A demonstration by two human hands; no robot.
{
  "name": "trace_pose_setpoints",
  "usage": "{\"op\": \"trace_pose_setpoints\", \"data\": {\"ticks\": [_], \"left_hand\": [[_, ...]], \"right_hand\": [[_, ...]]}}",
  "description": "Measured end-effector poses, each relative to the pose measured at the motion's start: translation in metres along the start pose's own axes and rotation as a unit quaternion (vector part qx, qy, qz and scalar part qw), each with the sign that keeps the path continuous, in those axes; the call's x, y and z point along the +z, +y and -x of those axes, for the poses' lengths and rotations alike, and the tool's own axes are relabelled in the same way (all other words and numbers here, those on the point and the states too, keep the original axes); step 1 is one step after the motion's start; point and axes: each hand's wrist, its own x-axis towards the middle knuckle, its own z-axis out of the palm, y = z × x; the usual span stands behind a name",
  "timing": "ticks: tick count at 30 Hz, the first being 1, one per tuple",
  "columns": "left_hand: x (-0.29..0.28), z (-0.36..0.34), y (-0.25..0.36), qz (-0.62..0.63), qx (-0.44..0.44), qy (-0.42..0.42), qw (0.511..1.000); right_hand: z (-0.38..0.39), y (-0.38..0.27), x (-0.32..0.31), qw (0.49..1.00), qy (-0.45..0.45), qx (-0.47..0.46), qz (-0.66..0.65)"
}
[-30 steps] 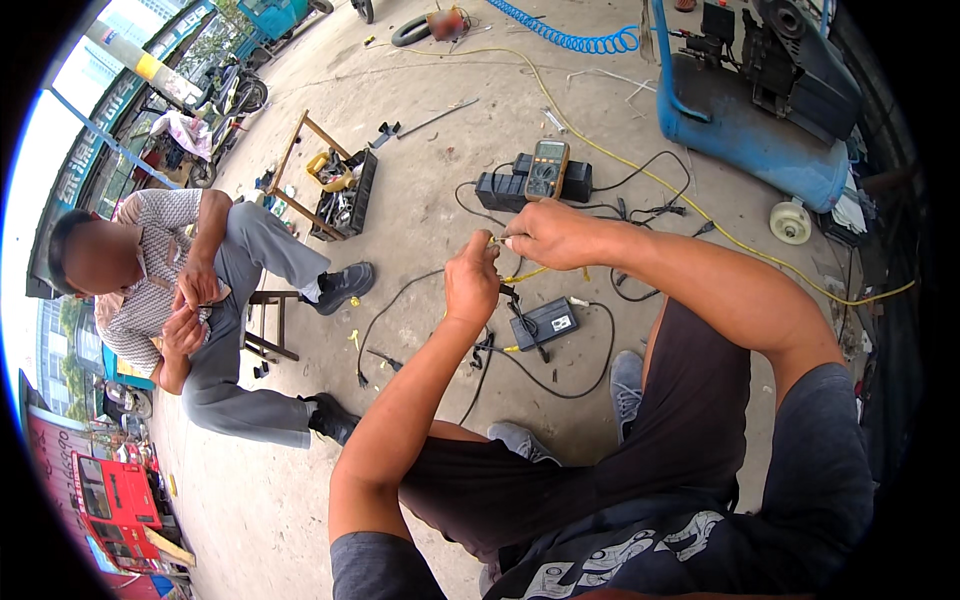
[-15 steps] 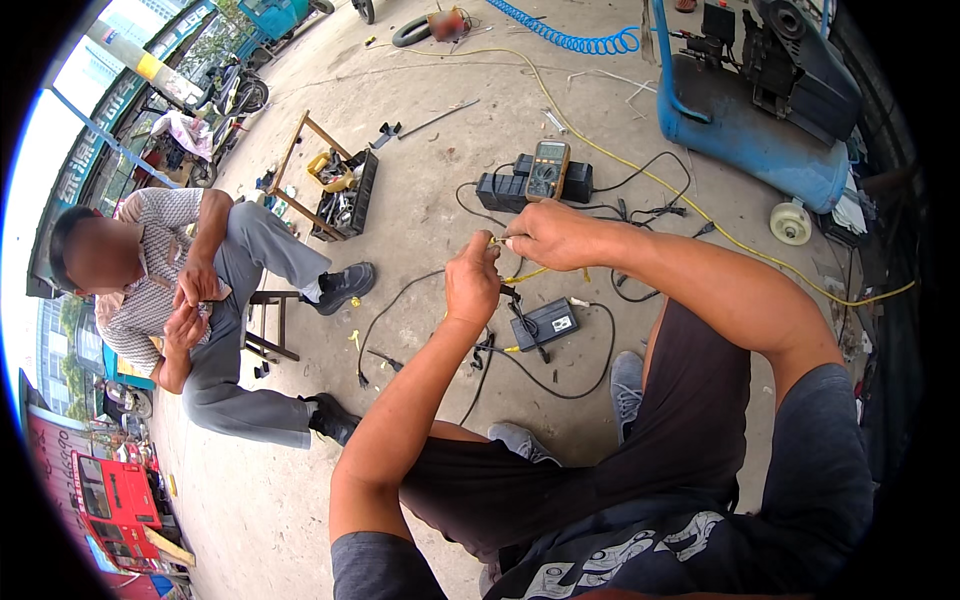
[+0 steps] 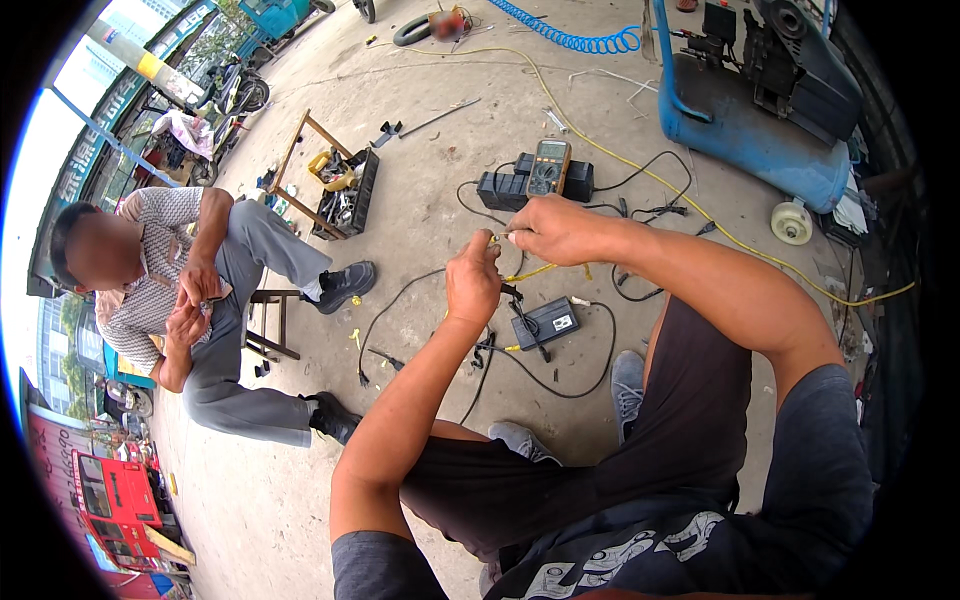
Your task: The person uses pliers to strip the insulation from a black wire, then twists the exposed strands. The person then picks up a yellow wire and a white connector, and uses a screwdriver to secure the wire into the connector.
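Note:
Both my hands are raised close together over the cables on the ground. My left hand (image 3: 472, 282) is closed in a pinch around a thin wire end (image 3: 495, 240), which shows a small yellowish tip. My right hand (image 3: 552, 232) pinches at the same spot from the right; its fingertips hide most of what they grip. Just beneath hangs a dark cable with a yellow section (image 3: 530, 273). On the ground lies a black power adapter (image 3: 546, 325) with its leads. Behind my right hand, a yellow-cased multimeter (image 3: 549, 168) leans on black battery blocks (image 3: 502, 190).
A person (image 3: 170, 290) sits on a stool at the left, hands together. Beyond stands a black tool crate (image 3: 346, 195). A blue compressor tank (image 3: 750, 130) is at the far right, with a yellow hose (image 3: 650, 170) crossing the concrete. Loose plugs (image 3: 385, 360) lie nearer.
My right hand has shifted slightly up and right, its fingertips a little farther from my left hand's. The left hand stays almost in place.

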Motion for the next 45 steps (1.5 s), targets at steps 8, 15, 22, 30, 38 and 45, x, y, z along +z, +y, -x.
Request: {"op": "trace_pose_setpoints", "data": {"ticks": [8, 15, 22, 30, 38, 45], "left_hand": [[-0.001, -0.001, 0.005, 0.000, 0.000, 0.009, 1.000], [-0.004, -0.001, 0.008, -0.006, 0.001, 0.006, 1.000], [-0.002, -0.002, 0.007, 0.004, -0.004, 0.007, 1.000], [-0.005, -0.002, 0.010, -0.003, -0.004, 0.004, 1.000], [-0.005, -0.002, 0.010, -0.003, 0.010, 0.010, 1.000], [-0.005, -0.001, 0.012, -0.007, 0.005, 0.008, 1.000]], "right_hand": [[0.000, 0.001, 0.002, 1.000, -0.004, -0.005, 0.008], [0.000, -0.001, 0.001, 1.000, -0.008, -0.007, 0.013], [0.000, 0.001, 0.002, 1.000, -0.010, -0.006, 0.011], [-0.001, -0.001, 0.001, 1.000, -0.012, -0.008, 0.015], [-0.001, 0.001, 0.002, 1.000, -0.007, -0.014, 0.021], [0.000, 0.001, 0.002, 1.000, -0.003, -0.016, 0.023]]}}
